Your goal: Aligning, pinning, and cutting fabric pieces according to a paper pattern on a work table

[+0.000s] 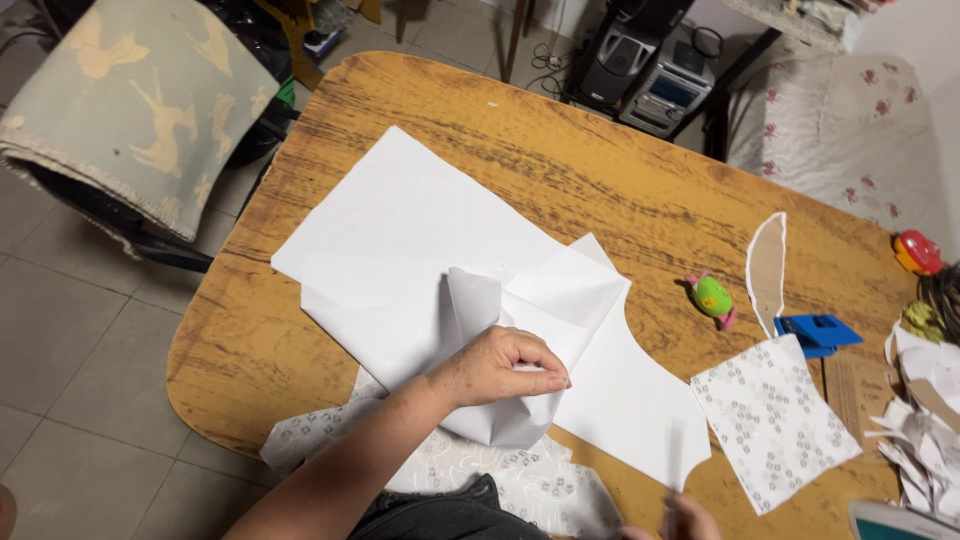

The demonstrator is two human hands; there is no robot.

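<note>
Wooden worktop (560,150), rounded corners, strong dark grain, carrying all items below. Large white paper sheet (400,230), lying flat across the middle of the worktop, its near part folded and lifted into a peak. White paper pattern piece (625,405) with a curved cut edge, partly over the sheet, reaching toward the near edge of the worktop. Patterned white fabric (480,475), small floral print, hanging over the near edge beneath the papers. Smaller cut piece of the same print (770,425), flat on the worktop, right of the pattern piece and apart from it. Narrow leaf-shaped cardboard template (767,270) with a white rim, just above that piece. Blue plastic block (818,332), touching the template's lower end. Green and pink toy-like object (712,298), just left of the template. Paper scraps (925,440) heaped at the right edge. Left hand (500,368): fingers closed, pinching the raised fold of the paper sheet. Right hand (680,520): only a blurred sliver at the bottom edge, with a thin blurred object (672,470) above it; cannot tell its grip.
</note>
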